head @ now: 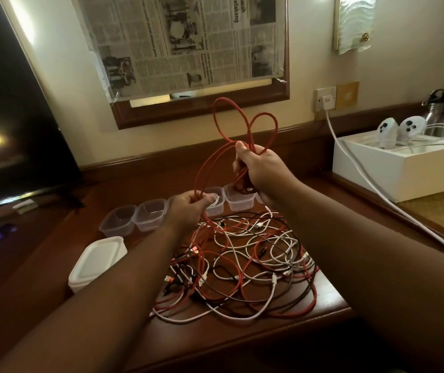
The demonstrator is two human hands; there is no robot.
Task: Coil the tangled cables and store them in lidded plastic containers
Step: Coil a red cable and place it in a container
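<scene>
Two hands: we see both raised over the desk at mid frame.
Right hand: clenched round several loops of the red cable, which stand up above the fist.
Left hand: pinching strands of the same red cable lower down.
Cable pile: red, white and black cords tangled on the desk, lower centre.
Containers: clear open tubs in a row behind the pile.
Lidded tub: lower left, white lid on.

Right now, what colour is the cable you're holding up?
Red, clearest in the head view.
</scene>
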